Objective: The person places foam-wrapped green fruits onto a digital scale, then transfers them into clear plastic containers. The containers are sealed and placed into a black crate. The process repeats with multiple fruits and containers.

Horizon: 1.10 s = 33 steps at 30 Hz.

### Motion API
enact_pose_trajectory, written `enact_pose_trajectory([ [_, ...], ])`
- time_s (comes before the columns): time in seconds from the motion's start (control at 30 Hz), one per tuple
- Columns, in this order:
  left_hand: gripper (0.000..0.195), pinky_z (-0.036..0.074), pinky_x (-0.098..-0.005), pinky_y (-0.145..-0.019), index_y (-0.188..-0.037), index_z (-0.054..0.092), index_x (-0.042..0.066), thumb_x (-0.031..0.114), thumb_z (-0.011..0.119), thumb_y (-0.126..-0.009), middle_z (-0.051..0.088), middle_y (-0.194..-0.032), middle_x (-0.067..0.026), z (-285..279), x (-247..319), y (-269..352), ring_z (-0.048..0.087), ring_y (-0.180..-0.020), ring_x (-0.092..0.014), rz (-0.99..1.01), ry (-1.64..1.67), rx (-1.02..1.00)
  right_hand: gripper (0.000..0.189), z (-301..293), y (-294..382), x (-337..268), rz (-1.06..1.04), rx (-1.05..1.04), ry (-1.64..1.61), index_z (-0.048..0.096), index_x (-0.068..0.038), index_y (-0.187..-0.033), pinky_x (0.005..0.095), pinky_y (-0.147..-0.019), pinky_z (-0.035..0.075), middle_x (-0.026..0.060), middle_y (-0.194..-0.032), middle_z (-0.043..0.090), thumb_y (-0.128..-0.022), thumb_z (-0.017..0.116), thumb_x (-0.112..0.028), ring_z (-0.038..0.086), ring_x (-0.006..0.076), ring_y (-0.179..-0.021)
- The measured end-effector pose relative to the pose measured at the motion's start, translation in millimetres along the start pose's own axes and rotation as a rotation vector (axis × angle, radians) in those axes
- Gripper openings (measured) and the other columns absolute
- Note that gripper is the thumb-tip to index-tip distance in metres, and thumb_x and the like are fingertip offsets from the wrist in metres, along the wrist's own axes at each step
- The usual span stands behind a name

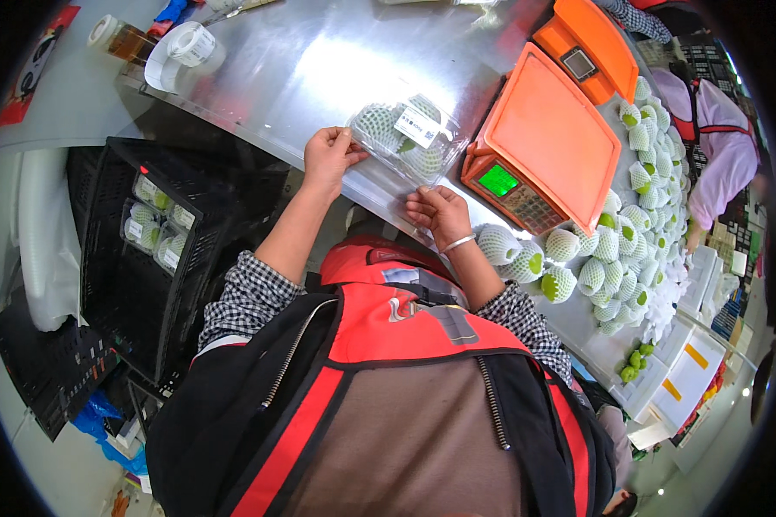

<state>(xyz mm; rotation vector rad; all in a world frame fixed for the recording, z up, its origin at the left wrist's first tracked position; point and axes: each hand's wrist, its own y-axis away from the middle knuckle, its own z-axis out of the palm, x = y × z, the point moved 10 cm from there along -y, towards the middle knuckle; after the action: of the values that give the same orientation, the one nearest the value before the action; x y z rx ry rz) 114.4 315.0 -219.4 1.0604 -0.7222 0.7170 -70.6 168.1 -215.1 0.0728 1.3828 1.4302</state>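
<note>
A clear plastic clamshell box [452, 152] rests on the steel table in front of me. Inside are several green fruits [376, 124] in white foam nets, and a white label [418, 126] with writing and a printed code sits on the lid. My left hand [330, 159] pinches the box's left corner between thumb and fingers. At the near right corner, the thumb and forefinger of my right hand [442, 215] hold the edge; its other fingers curl below. Just right of the box stands an orange weighing scale [553, 139] with a lit green display.
Many foam-netted fruits [611, 268] cover the steel table [265, 84] beyond the scale. A label roll [192, 45] and a jar of brown liquid [121, 40] are at far left. Packed boxes [143, 226] lie in a black crate [136, 304]. Another person [718, 136] reaches in at right.
</note>
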Motion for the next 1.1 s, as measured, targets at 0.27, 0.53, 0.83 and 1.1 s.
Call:
enact_pose_trajectory([
  [0.27,0.019,0.056,-0.0316,-0.068,-0.103,0.054,-0.005,0.013,0.051,-0.101,0.061,-0.087,-0.0111,-2.5,0.8,-3.7,0.062,-0.073,-0.018,0.097,0.028,0.052,0.013,2.6,-5.6,0.5,-0.046,-0.033,-0.035,0.059,-0.002,-0.088,0.0276,-0.062,0.059,0.0122,-0.085,0.07,-0.093,0.065,-0.013,0.068,0.0156,-0.068],
  [0.53,0.022,0.057,-0.0321,-0.067,-0.104,0.055,-0.003,0.019,0.054,-0.101,0.061,-0.088,-0.0092,-18.4,12.7,-8.9,0.062,-0.075,-0.017,0.068,-0.008,0.099,0.02,23.1,-0.9,19.2,0.088,-0.126,-0.073,0.06,0.001,-0.105,0.029,-0.067,0.06,0.0129,-0.094,0.07,-0.095,0.063,-0.015,0.07,0.019,-0.077],
  [0.83,0.03,0.058,-0.0359,-0.067,-0.111,0.045,-0.001,0.026,0.051,-0.102,0.054,-0.1,-0.0111,-9.0,4.6,13.4,0.058,-0.082,-0.019,-0.004,0.043,0.104,0.015,-31.5,2.7,-25.7,-0.261,0.144,0.152,0.057,-0.005,-0.103,0.0281,-0.062,0.056,0.0073,-0.085,0.065,-0.093,0.063,-0.015,0.066,0.0169,-0.072],
  [1.1,0.022,0.059,-0.0344,-0.064,-0.112,0.045,0.002,0.015,0.056,-0.099,0.054,-0.099,-0.0098,-12.7,-2.0,27.7,0.058,-0.084,-0.017,0.101,-0.005,0.182,0.027,52.8,53.6,-124.0,-1.046,0.077,0.844,0.058,0.0,-0.107,0.0358,-0.082,0.05,0.0116,-0.103,0.06,-0.083,0.069,-0.006,0.06,0.0254,-0.096],
])
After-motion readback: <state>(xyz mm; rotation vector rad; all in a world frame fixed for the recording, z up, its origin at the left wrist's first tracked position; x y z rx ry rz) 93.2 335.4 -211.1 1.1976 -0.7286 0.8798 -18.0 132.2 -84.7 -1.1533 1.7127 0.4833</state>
